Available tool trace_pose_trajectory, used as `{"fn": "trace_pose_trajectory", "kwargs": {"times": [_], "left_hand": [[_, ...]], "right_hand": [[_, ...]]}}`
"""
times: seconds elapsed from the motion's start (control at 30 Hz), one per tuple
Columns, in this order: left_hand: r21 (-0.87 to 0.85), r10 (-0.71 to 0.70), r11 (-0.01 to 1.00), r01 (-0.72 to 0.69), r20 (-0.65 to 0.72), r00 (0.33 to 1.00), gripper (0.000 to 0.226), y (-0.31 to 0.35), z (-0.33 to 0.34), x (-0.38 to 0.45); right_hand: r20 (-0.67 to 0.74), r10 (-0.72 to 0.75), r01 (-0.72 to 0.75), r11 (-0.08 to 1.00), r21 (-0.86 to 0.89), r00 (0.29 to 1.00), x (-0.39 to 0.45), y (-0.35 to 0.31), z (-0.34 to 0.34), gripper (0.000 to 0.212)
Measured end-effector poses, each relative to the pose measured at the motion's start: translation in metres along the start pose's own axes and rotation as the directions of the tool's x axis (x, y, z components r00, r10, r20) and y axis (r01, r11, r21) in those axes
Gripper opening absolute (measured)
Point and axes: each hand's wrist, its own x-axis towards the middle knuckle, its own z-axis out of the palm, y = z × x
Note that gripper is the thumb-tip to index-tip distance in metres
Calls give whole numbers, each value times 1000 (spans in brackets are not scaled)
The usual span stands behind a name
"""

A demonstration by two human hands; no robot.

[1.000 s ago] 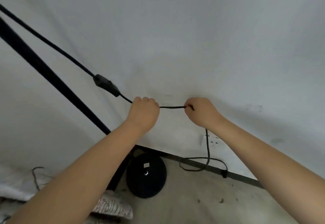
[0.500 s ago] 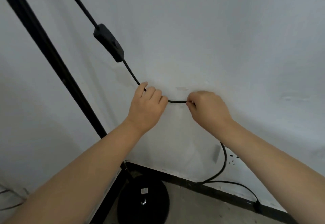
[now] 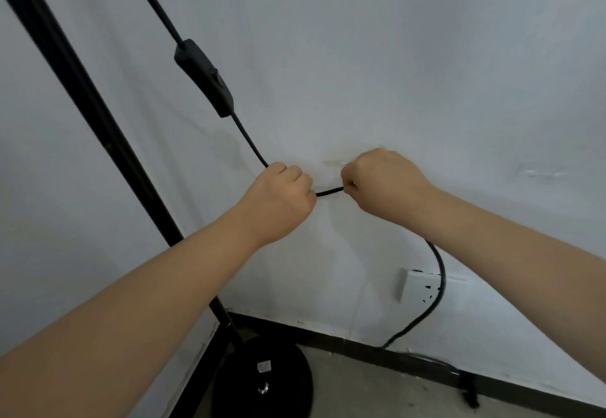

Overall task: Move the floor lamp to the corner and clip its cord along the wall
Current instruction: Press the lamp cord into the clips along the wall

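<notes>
The black floor lamp pole (image 3: 98, 129) slants from the upper left down to its round black base (image 3: 272, 381) on the floor by the wall. Its black cord (image 3: 249, 142) comes down from the top through an inline switch (image 3: 205, 78). My left hand (image 3: 278, 201) is closed in a fist around the cord. My right hand (image 3: 383, 185) pinches the same cord a short way to the right, close against the white wall. Between the two hands a short stretch of cord shows. Beyond my right arm the cord curves down past a white wall socket (image 3: 419, 286) to the floor.
A dark skirting strip (image 3: 377, 348) runs along the bottom of the white wall. The cord's far end lies along it toward a black plug-like piece (image 3: 470, 394) at the lower right. The floor is bare grey concrete.
The view has moved closer to the wall and up, so the switch sits higher and larger. My left hand's fingers have curled into a tight fist on the cord. Both hands keep their hold.
</notes>
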Motion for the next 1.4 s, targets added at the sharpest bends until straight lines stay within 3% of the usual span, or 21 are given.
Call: {"fn": "trace_pose_trajectory", "kwargs": {"times": [0.1, 0.2, 0.3, 0.43, 0.57, 0.7, 0.77, 0.87, 0.93, 1.0, 1.17, 1.23, 1.33, 1.4], "left_hand": [[21, -26, 999, 25, 67, 997, 25, 1, 0, 6], [44, -72, 997, 68, 94, 993, 24, 1, 2, 9], [27, -133, 991, 132, 44, 990, 22, 1, 2, 9], [6, -146, 989, 146, -15, 989, 26, 3, 2, 6], [42, -179, 982, 183, -85, 980, 31, 8, 5, 0], [42, -214, 974, 224, -165, 963, 34, 11, 11, 4], [12, -218, 975, 223, -184, 959, 34, 17, 15, 4], [-113, -191, 979, 170, -213, 958, 27, 34, 16, 9], [-233, -128, 970, 75, -221, 967, 19, 49, 14, 15], [-306, -83, 952, 7, -237, 968, 16, 63, 9, 24], [-478, -48, 873, -98, -286, 957, 13, 87, -3, 51], [-566, -60, 821, -76, -217, 974, 24, 91, -10, 63], [-660, -65, 751, 22, -41, 997, 30, 93, -15, 80], [-674, -103, 737, 55, -31, 994, 31, 93, -16, 89]], "right_hand": [[44, 12, -10, 999, -48, 999, 4, -8, 2, 15], [36, 47, -45, 998, -49, 998, 6, -13, 1, 31], [-39, 43, -44, 999, -4, 998, 2, -6, 5, 14], [-40, 97, -94, 993, 76, 994, -16, 2, 16, 41], [-85, 148, -128, 971, 202, 985, -34, 18, 31, 14], [-131, 135, -83, 936, 341, 982, -58, 25, 48, 32], [-134, 138, -55, 868, 493, 981, -70, 27, 60, 35], [105, 217, -216, 587, 780, 971, -88, 35, 72, 32], [254, 200, -319, 447, 836, 946, -104, 49, 77, 26], [296, 206, -357, 401, 844, 933, -118, 66, 70, 23], [270, 324, -395, 430, 811, 907, -138, 106, 29, 21], [244, 371, -401, 442, 803, 896, -143, 118, 12, 23], [184, 385, -383, 541, 749, 904, -147, 129, -10, 21], [131, 389, -361, 607, 708, 912, -147, 132, -22, 21]]}}
